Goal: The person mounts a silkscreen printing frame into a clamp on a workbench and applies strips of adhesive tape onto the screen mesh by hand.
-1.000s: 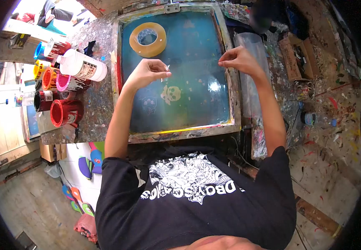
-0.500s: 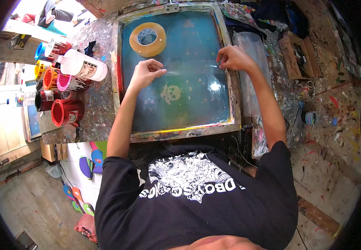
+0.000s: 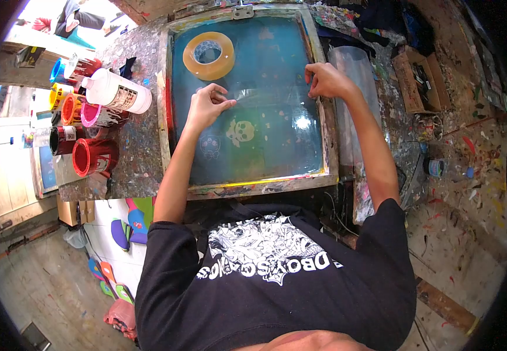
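A strip of clear tape [image 3: 272,96] stretches between my two hands above the blue-green mesh of a screen-printing frame [image 3: 282,155]. My left hand [image 3: 208,106] pinches the strip's left end between thumb and fingers. At the other end, my right hand [image 3: 330,81] pinches it near the frame's right wooden side. A large roll of clear tape [image 3: 227,58] lies flat on the mesh, just beyond my left hand. Pale skull designs [image 3: 241,132] show in the mesh below the strip.
Left of the frame stand several open paint cans [image 3: 94,158] and a white bottle [image 3: 122,93]. A clear plastic cylinder [image 3: 353,105] lies along the right side, with a cardboard box [image 3: 420,82] beyond. A hinge clamp [image 3: 243,11] is at the frame's far edge. Another person [image 3: 81,20] is partly visible far left.
My left hand has shifted slightly toward me and its fingers have tilted a little. The strip shows more clearly beside it. My right hand has barely moved.
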A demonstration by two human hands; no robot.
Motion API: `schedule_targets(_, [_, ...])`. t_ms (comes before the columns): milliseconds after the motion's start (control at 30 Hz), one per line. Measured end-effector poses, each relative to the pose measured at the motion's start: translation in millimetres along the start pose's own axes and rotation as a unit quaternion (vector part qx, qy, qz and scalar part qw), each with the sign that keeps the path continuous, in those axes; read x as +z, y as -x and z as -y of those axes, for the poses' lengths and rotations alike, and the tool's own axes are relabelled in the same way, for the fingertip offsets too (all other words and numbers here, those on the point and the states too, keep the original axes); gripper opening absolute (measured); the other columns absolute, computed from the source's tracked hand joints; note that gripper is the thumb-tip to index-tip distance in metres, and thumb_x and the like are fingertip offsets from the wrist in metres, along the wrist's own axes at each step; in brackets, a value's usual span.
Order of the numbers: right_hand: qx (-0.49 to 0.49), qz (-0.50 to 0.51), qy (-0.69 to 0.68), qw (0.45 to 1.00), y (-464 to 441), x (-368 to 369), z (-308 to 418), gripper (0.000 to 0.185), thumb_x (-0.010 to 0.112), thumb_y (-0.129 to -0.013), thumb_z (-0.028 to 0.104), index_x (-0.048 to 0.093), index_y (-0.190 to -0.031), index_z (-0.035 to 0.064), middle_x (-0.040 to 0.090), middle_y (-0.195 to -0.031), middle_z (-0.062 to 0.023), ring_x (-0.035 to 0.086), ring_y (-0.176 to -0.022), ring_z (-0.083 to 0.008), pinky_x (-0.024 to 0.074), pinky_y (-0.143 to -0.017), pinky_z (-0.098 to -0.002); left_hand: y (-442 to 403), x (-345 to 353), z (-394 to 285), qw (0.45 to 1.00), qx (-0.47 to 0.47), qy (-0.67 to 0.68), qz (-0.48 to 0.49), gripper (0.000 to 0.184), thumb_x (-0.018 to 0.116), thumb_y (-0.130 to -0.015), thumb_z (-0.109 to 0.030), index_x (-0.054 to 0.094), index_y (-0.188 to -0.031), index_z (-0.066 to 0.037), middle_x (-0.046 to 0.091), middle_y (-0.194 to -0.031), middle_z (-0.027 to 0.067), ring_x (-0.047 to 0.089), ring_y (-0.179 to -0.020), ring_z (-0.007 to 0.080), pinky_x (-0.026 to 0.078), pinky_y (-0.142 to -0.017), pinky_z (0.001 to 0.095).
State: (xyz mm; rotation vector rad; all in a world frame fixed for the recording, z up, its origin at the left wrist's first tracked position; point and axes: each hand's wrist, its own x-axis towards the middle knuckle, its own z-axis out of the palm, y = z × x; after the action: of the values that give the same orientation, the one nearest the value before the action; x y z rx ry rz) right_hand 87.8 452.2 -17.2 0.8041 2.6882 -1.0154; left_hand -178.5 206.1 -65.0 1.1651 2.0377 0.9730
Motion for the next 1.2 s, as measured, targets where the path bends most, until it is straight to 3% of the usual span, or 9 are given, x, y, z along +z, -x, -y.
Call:
schedule_targets(500, [-0.003, -0.020, 0.016, 1.000, -0.1, 7.5, -1.4, 0.036, 0.082, -0.067, 0.004, 0.058, -0.093, -0.0011, 0.072, -0.076, -0.0136, 0.072, -0.072, -0.0238, 0.0547, -0.065, -0.0377, 5.5, 4.2, -3.2, 0.999, 0.013, -0.011, -0.029, 0.042, 0.091, -0.074, -0.023, 0.068, -0.101, 0.000, 0.074, -0.080, 0.0068, 0.069, -0.073, 0.0094, 0.056, -0.068, 0.0259])
schedule_targets(567, [0.014, -0.057, 0.030, 0.998, 2.1, 12.8, 0.5, 0.031, 0.077, -0.066, 0.004, 0.061, -0.093, 0.0020, 0.071, -0.083, -0.0181, 0.070, -0.083, -0.0368, 0.0557, -0.074, -0.0440, 6.4, 5.9, -3.5, 0.999, 0.024, -0.023, -0.036, 0.041, 0.091, -0.074, -0.022, 0.068, -0.101, 0.000, 0.074, -0.079, 0.0075, 0.069, -0.072, 0.0100, 0.056, -0.067, 0.0259])
schedule_targets(633, [0.012, -0.077, 0.036, 0.996, 3.7, 22.7, -2.7, 0.030, 0.075, -0.067, 0.004, 0.060, -0.093, 0.0024, 0.070, -0.084, -0.0186, 0.070, -0.084, -0.0388, 0.0553, -0.074, -0.0455, 7.5, 8.0, -4.6, 0.998, 0.036, -0.035, -0.044, 0.041, 0.091, -0.075, -0.021, 0.068, -0.101, 0.000, 0.073, -0.077, 0.0081, 0.068, -0.070, 0.0105, 0.055, -0.066, 0.0260])
schedule_targets(733, [0.003, -0.107, 0.056, 0.993, 6.3, 32.7, -4.2, 0.027, 0.072, -0.070, 0.003, 0.059, -0.093, 0.0027, 0.069, -0.084, -0.0189, 0.069, -0.087, -0.0407, 0.0545, -0.075, -0.0482, 11.1, 13.5, -6.3, 0.995, 0.030, -0.084, -0.041, 0.041, 0.088, -0.075, -0.022, 0.066, -0.102, -0.001, 0.071, -0.079, 0.0103, 0.068, -0.071, 0.0173, 0.055, -0.068, 0.0313])
schedule_targets(800, [-0.003, -0.116, 0.071, 0.991, 8.1, 33.7, -2.1, 0.026, 0.072, -0.070, 0.003, 0.058, -0.092, 0.0026, 0.069, -0.084, -0.0187, 0.069, -0.088, -0.0406, 0.0541, -0.075, -0.0494, 13.7, 18.4, -7.5, 0.968, 0.105, -0.199, -0.113, 0.041, 0.084, -0.075, -0.022, 0.064, -0.105, -0.003, 0.067, -0.084, 0.0122, 0.067, -0.078, 0.0258, 0.054, -0.074, 0.0379])
schedule_targets(900, [-0.029, -0.120, 0.090, 0.988, 10.2, 33.2, 0.5, 0.027, 0.073, -0.071, 0.003, 0.057, -0.092, 0.0032, 0.068, -0.086, -0.0172, 0.068, -0.090, -0.0396, 0.0535, -0.076, -0.0498, 14.0, 22.4, -10.3, 0.962, 0.101, -0.194, -0.161, 0.041, 0.080, -0.075, -0.023, 0.063, -0.107, -0.003, 0.064, -0.088, 0.0122, 0.065, -0.083, 0.0311, 0.052, -0.079, 0.0429])
schedule_targets(1100, [-0.042, -0.147, 0.133, 0.979, 10.3, 37.7, -4.6, 0.029, 0.074, -0.070, 0.005, 0.056, -0.092, 0.0045, 0.066, -0.094, -0.0150, 0.066, -0.096, -0.0387, 0.0534, -0.079, -0.0501, 12.4, 27.4, -2.4, 0.960, 0.113, -0.174, -0.190, 0.038, 0.077, -0.076, -0.021, 0.062, -0.105, -0.002, 0.064, -0.086, 0.0126, 0.065, -0.084, 0.0333, 0.052, -0.077, 0.0429])
schedule_targets(1200, [-0.036, -0.171, 0.153, 0.973, 7.4, 44.7, -2.2, 0.022, 0.070, -0.076, 0.005, 0.057, -0.093, 0.0045, 0.065, -0.095, -0.0144, 0.066, -0.095, -0.0385, 0.0542, -0.080, -0.0498, 14.1, 31.0, -2.5, 0.954, 0.101, -0.191, -0.208, 0.032, 0.075, -0.078, -0.018, 0.062, -0.103, -0.002, 0.064, -0.091, 0.0130, 0.065, -0.090, 0.0326, 0.053, -0.080, 0.0419])
